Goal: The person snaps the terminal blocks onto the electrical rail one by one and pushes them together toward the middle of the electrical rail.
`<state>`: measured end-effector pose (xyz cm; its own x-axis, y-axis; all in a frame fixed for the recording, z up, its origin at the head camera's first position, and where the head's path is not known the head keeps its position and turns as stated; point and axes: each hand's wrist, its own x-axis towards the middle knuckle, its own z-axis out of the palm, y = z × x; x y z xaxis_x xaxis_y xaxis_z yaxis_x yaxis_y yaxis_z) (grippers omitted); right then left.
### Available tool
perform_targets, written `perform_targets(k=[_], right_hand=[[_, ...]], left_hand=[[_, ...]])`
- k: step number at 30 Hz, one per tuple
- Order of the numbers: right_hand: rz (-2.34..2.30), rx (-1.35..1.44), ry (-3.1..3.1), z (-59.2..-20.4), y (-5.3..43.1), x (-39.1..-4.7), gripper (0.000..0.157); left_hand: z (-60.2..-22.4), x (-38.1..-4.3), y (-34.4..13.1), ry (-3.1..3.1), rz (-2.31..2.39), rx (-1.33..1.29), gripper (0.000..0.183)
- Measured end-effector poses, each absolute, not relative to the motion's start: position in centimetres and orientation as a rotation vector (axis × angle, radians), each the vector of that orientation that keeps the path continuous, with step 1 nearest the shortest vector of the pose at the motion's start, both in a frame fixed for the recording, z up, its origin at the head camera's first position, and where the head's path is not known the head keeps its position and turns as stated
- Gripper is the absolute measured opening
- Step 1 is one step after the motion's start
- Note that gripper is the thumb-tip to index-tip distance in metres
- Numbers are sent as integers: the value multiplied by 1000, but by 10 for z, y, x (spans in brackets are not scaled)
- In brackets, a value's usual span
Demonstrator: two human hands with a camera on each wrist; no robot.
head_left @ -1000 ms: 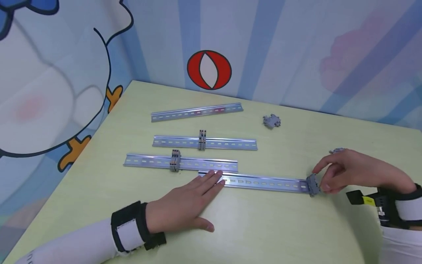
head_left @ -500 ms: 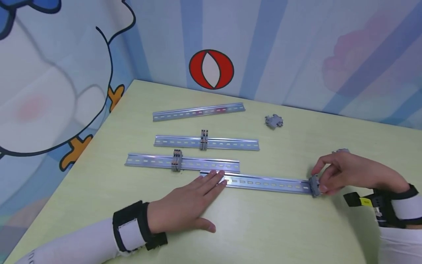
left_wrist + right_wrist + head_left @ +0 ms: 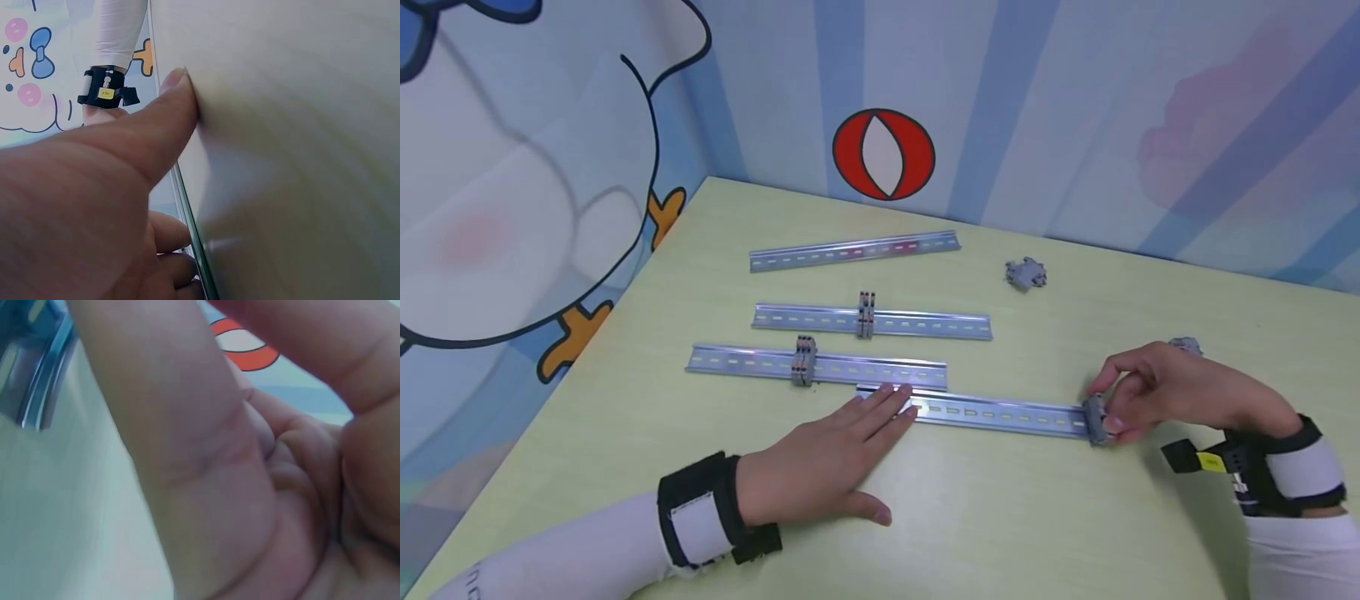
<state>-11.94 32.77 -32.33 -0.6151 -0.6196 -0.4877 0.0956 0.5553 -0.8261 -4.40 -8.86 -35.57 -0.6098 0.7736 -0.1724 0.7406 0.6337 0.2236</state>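
Going left to right: a silver metal rail lies on the bench with a little stack of grey blocks clipped across it, orange dots showing on the blocks. In front of its right end, the left hand lies pretty flat, fingers straight and resting on the left end of the front rail, thumb out to the side. Can't tell if those two rails actually touch. The front rail is shiny, bluish silver, a shallow channel with raised edges and a row of short slots down the middle. At its right end there's a chunky grey block standing upright across the rail, and the right hand has it pinched between thumb and finger. Can't make out whether it's fully seated. A loose grey piece peeks out behind that hand.

As for the views, only the head one gives you the whole rail and the grey block. The left wrist one is mostly thumb and bench, but it catches a blue bow on the wall and the front of the other wrist's strap with its yellow tag. The right wrist one is nearly all fingers, blurry rail end at upper left, red and white ball drawing behind the fingers
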Motion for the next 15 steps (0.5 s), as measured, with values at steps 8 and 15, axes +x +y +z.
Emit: perform_targets(k=[8,15], right_hand=[[-1130,-415,2056,-323,305,-113,40],[-1140,-410,2097,-323,284,-110,43]], left_hand=[[-354,-44,-88,2600,195,1242,103],[-354,-44,-88,2602,196,1234,103]])
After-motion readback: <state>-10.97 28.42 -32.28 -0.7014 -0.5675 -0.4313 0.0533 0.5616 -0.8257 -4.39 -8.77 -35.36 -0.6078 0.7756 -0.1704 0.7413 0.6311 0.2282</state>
